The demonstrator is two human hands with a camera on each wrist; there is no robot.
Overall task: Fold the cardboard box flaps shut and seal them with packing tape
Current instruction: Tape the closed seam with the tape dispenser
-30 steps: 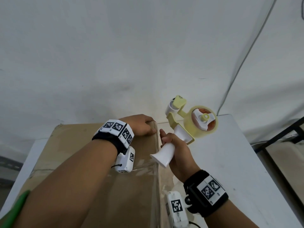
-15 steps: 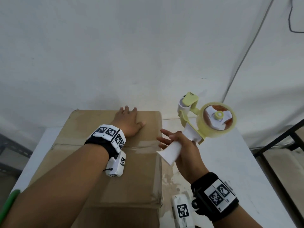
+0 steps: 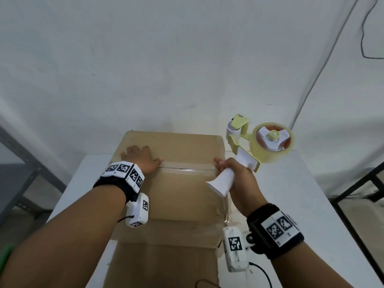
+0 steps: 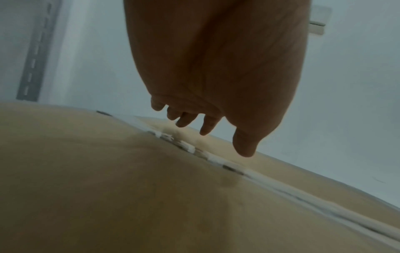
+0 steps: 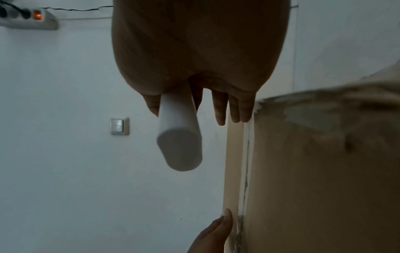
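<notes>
A brown cardboard box (image 3: 176,194) stands on the white table (image 3: 301,194) with its top flaps folded down. A strip of clear tape (image 3: 187,168) runs along the seam. My left hand (image 3: 140,157) lies flat on the box top at the seam's left end, fingers spread (image 4: 207,126). My right hand (image 3: 232,173) grips the white handle (image 5: 179,137) of a yellow tape dispenser (image 3: 270,146), which is raised off the box at its right side. The right hand's other fingers (image 5: 219,109) are straight and touch the box's right edge (image 5: 240,154).
A white wall rises just behind the table, with a cable (image 3: 311,80) running down it. A grey metal rack (image 3: 22,163) is at the left and a black frame (image 3: 357,190) at the right. A wall switch (image 5: 119,125) and a power strip (image 5: 28,18) show in the right wrist view.
My left hand slid left from the box's right edge to the left part of the seam and flattened. My right hand brought its straight fingers to the box's right edge, still holding the dispenser.
</notes>
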